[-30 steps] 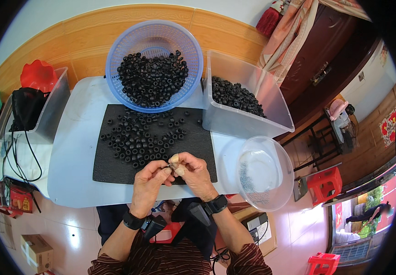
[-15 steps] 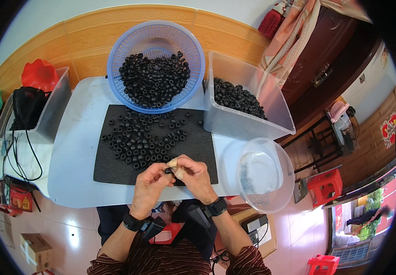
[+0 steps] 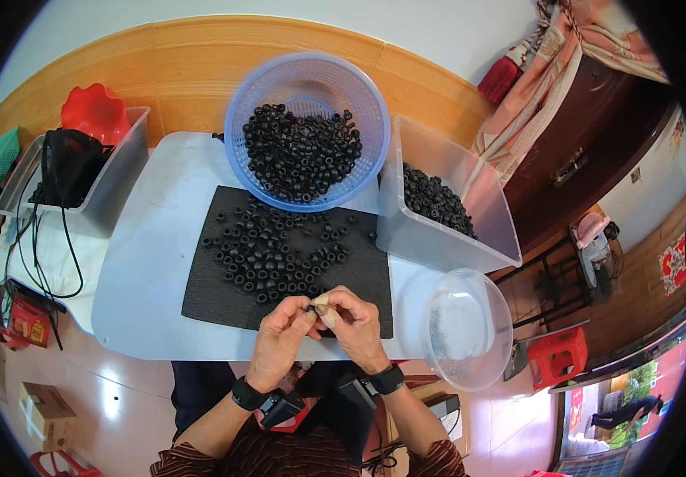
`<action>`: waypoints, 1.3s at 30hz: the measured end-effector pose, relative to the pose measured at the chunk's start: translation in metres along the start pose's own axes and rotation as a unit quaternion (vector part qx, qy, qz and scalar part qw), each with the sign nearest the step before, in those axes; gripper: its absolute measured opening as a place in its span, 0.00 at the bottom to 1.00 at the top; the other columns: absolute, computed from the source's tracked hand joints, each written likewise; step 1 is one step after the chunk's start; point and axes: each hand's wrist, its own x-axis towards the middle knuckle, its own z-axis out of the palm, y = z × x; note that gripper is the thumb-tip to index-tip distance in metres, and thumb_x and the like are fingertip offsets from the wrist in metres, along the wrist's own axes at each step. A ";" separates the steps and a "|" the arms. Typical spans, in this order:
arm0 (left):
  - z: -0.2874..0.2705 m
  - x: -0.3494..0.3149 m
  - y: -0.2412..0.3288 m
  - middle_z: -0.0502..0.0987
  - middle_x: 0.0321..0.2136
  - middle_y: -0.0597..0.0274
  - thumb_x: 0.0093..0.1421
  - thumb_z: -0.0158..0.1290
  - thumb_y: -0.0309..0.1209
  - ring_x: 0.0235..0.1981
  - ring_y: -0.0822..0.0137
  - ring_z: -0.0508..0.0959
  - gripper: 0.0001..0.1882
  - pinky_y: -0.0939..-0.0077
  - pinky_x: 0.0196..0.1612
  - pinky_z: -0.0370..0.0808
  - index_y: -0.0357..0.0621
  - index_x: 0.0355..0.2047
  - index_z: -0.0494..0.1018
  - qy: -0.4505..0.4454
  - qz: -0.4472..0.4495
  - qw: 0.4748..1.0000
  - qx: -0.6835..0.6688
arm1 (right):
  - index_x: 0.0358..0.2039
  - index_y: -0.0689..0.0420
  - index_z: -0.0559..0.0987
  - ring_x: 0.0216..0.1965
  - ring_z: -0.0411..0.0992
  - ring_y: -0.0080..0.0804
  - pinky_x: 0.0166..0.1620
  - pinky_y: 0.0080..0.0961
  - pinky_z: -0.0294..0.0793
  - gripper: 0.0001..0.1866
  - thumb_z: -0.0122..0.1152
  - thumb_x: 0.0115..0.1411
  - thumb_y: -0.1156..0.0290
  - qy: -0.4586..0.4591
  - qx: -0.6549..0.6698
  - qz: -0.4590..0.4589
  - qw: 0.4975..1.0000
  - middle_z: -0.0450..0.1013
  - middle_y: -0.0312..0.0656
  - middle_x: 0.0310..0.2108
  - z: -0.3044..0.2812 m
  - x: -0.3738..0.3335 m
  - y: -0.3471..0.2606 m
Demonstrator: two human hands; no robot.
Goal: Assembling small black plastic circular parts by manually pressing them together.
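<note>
Table [image 3: 148,262], white and rounded at its corners, fills the middle of the scene in front of a wooden wall panel. Mat [image 3: 216,290], black and rectangular, covers the table's centre and carries a loose scatter of small black rings [image 3: 271,254]. At the far edge of the mat sits a blue mesh basket [image 3: 307,79] heaped with the same rings. To its right stands a clear plastic bin [image 3: 470,230] with more black rings piled in its far end. At the far left a second clear bin [image 3: 112,187] holds a black bag and cables, with a red funnel-like piece [image 3: 93,111] behind it. A clear round bowl [image 3: 470,326] rests at the near right corner of the table, partly over the edge.

At the near edge of the mat the 2 hands meet, fingertips touching. The left hand [image 3: 279,338] and the right hand [image 3: 352,326] both pinch 1 small black ring [image 3: 310,305] between thumbs and forefingers, held just above the mat's near edge; the right thumb looks wrapped in pale tape. Each wrist bears a black band.
</note>
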 end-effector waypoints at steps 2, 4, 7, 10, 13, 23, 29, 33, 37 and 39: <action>-0.004 0.001 0.003 0.78 0.29 0.65 0.66 0.50 0.26 0.30 0.78 0.76 0.08 0.83 0.36 0.73 0.37 0.43 0.72 0.006 -0.007 1.000 -0.017 | 0.37 0.64 0.78 0.32 0.72 0.17 0.35 0.15 0.71 0.05 0.58 0.60 0.80 0.013 -0.030 0.030 0.999 0.76 0.36 0.33 -0.001 0.010 -0.017; -0.009 0.000 0.009 0.78 0.27 0.64 0.66 0.49 0.25 0.30 0.77 0.76 0.06 0.83 0.36 0.73 0.38 0.42 0.71 0.022 -0.022 0.999 -0.020 | 0.36 0.62 0.79 0.31 0.72 0.17 0.34 0.18 0.72 0.05 0.57 0.60 0.79 0.029 -0.120 0.035 0.992 0.77 0.35 0.32 0.004 0.041 -0.042; -0.019 0.002 0.007 0.78 0.27 0.64 0.65 0.49 0.24 0.30 0.77 0.76 0.06 0.82 0.37 0.74 0.38 0.42 0.71 0.010 -0.038 0.999 0.010 | 0.35 0.60 0.80 0.28 0.76 0.26 0.33 0.23 0.74 0.05 0.60 0.57 0.76 -0.025 -0.280 -0.030 0.959 0.79 0.41 0.30 0.005 0.092 -0.041; -0.019 0.002 0.006 0.78 0.27 0.64 0.64 0.49 0.24 0.31 0.76 0.77 0.07 0.80 0.38 0.74 0.37 0.42 0.71 -0.010 -0.019 1.000 0.011 | 0.32 0.56 0.82 0.29 0.77 0.44 0.35 0.36 0.76 0.08 0.62 0.53 0.68 -0.112 -0.460 -0.051 0.880 0.78 0.47 0.26 0.009 0.120 -0.035; -0.019 0.002 0.007 0.78 0.27 0.62 0.64 0.49 0.23 0.31 0.75 0.78 0.07 0.79 0.39 0.75 0.36 0.41 0.71 -0.023 -0.017 0.999 0.015 | 0.30 0.56 0.82 0.29 0.77 0.45 0.35 0.38 0.76 0.08 0.63 0.51 0.67 -0.144 -0.512 -0.026 0.847 0.78 0.46 0.25 0.015 0.128 -0.022; -0.018 0.001 0.001 0.78 0.27 0.62 0.62 0.50 0.21 0.30 0.74 0.79 0.06 0.80 0.36 0.76 0.37 0.41 0.71 0.016 -0.026 1.000 -0.002 | 0.28 0.60 0.83 0.28 0.77 0.48 0.34 0.37 0.76 0.08 0.62 0.47 0.72 -0.024 -0.468 -0.036 0.883 0.77 0.52 0.26 0.027 0.122 -0.027; -0.016 0.002 0.003 0.78 0.27 0.63 0.64 0.48 0.23 0.30 0.76 0.77 0.05 0.81 0.37 0.75 0.37 0.40 0.71 0.027 -0.004 0.999 0.022 | 0.36 0.63 0.81 0.28 0.76 0.22 0.33 0.20 0.75 0.08 0.59 0.58 0.73 -0.036 -0.117 0.110 0.986 0.77 0.40 0.25 0.007 0.056 -0.057; -0.007 0.003 0.004 0.77 0.27 0.65 0.65 0.48 0.24 0.30 0.77 0.76 0.06 0.81 0.37 0.75 0.38 0.41 0.71 -0.008 0.017 1.000 0.020 | 0.40 0.64 0.79 0.33 0.75 0.19 0.40 0.16 0.76 0.08 0.57 0.62 0.77 0.013 0.053 0.148 0.987 0.77 0.35 0.33 -0.021 0.007 -0.008; -0.015 0.000 0.004 0.77 0.27 0.64 0.65 0.47 0.24 0.29 0.77 0.76 0.06 0.82 0.37 0.74 0.38 0.41 0.71 0.014 -0.004 0.998 0.067 | 0.43 0.63 0.78 0.38 0.74 0.19 0.44 0.17 0.74 0.09 0.56 0.62 0.78 0.016 0.132 0.133 0.982 0.76 0.34 0.36 -0.021 0.004 0.002; -0.014 0.000 0.006 0.77 0.28 0.64 0.65 0.47 0.24 0.29 0.77 0.75 0.07 0.82 0.36 0.73 0.38 0.41 0.71 0.011 0.023 0.996 0.080 | 0.44 0.63 0.79 0.38 0.74 0.19 0.45 0.17 0.74 0.10 0.56 0.62 0.78 0.001 0.149 0.139 0.979 0.76 0.35 0.38 -0.018 0.008 0.002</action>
